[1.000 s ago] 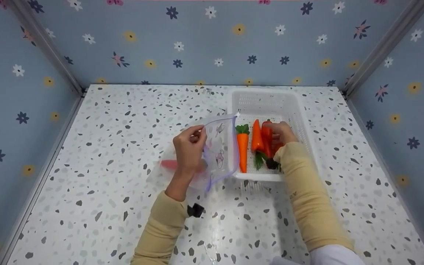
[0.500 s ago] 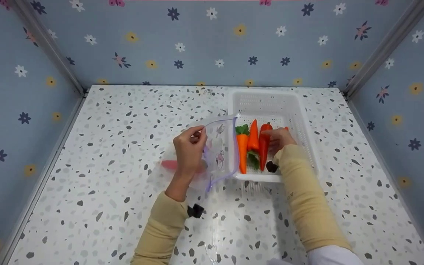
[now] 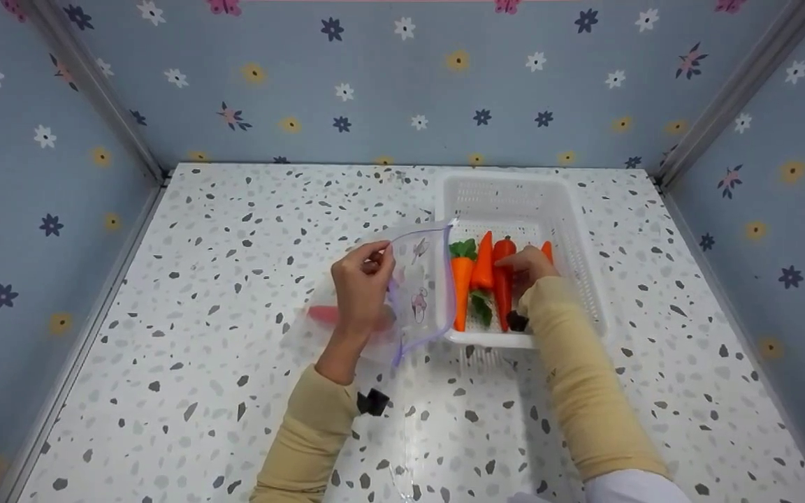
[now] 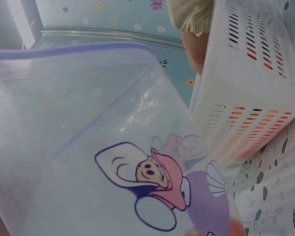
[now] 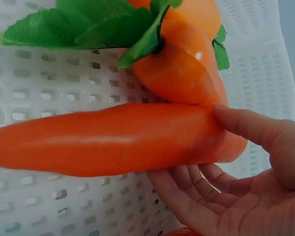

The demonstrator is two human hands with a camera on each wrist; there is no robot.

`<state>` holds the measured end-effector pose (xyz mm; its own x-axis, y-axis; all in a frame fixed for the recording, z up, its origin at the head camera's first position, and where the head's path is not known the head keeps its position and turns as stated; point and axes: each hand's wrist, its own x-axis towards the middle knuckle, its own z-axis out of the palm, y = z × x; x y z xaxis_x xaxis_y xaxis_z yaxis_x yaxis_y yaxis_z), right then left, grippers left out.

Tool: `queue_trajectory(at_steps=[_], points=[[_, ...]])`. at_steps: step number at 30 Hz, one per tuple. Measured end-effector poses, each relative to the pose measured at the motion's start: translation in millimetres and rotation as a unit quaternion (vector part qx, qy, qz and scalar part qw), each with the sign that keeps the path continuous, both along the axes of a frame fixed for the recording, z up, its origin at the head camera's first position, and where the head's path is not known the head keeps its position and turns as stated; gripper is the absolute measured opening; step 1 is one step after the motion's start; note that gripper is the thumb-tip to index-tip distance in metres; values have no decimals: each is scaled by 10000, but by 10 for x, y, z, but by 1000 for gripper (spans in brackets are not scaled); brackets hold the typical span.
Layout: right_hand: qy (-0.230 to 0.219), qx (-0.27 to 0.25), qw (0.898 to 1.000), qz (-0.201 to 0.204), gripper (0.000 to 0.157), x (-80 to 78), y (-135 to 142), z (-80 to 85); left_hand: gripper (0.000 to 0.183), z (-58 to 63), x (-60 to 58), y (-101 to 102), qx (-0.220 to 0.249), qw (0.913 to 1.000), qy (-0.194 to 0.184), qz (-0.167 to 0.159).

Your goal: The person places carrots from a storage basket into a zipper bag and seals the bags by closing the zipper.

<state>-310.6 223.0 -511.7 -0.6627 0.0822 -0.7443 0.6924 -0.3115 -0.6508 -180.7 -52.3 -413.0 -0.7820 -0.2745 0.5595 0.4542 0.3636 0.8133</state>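
Observation:
My left hand (image 3: 360, 279) pinches the edge of a clear zip bag (image 3: 420, 321) with a purple seal and cartoon prints, its mouth spread toward the basket. A pinkish-red long thing (image 3: 324, 314) shows through the bag's lower part. Inside the white basket (image 3: 490, 340), my right hand (image 3: 532, 264) grips a long red carrot-shaped vegetable (image 5: 113, 140), thumb over its blunt end and fingers beneath. Left of it lie an orange carrot (image 3: 462, 290) with green leaves on top and another orange carrot (image 3: 484, 262) whose leaves point toward me.
Another orange tip (image 3: 547, 251) pokes out beyond my right hand, against the basket's right side. The basket's perforated wall (image 4: 255, 83) stands beside the bag. Flower-patterned panels (image 3: 402, 91) enclose the speckled table (image 3: 235, 279) at the back and sides.
The red vegetable has shifted from a slant to nearly straight beside the orange carrots, with my right hand drawn slightly lower along it. My left hand keeps its hold on the bag.

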Motion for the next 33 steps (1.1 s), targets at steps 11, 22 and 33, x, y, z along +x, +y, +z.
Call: queue_trajectory(at_steps=[11,22,33], points=[[261,-23,9995,178,18,43,129,42,11,-33,-13,-2,-89,9998,198,25],[457,1935,9623,1854,47,-46,99,474,9,-22,-4,16,16,9997,224,58],[879,2457,9170,3017,60,-76,22,798,11,-53,-15,28,22,9998,185,-20]])
